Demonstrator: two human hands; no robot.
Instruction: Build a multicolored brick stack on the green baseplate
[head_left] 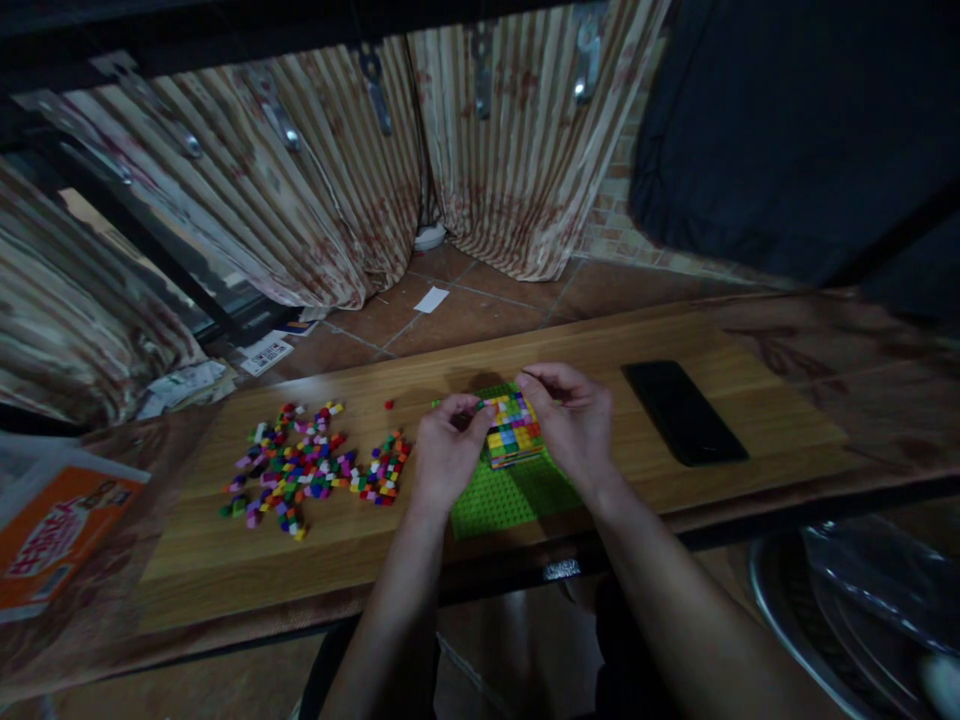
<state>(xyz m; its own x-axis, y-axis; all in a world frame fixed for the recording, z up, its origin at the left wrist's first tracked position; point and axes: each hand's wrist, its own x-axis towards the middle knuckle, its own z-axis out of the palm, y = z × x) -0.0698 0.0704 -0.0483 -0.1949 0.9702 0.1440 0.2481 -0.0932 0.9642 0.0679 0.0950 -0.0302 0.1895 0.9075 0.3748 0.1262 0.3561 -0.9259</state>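
A multicoloured block of small toy bricks [513,436], built up in layers, stands on a lime green studded baseplate [499,500]. At its left side is my left hand [448,450], thumb and forefinger pinched together at the block's upper left edge. A tiny dark green toy brick [481,405] shows at those fingertips. My right hand [574,420] reaches over the block's right side, its thumb and fingers closed near the far right corner. Whatever lies between the right fingertips is too small or hidden to make out.
Loose coloured bricks [300,462] lie spread on the wooden board [225,575] to the left, with a lone red brick [388,405] nearby. A black phone [684,412] rests on the right. An orange package [64,535] sits at far left, and a metal basin [772,600] stands lower right.
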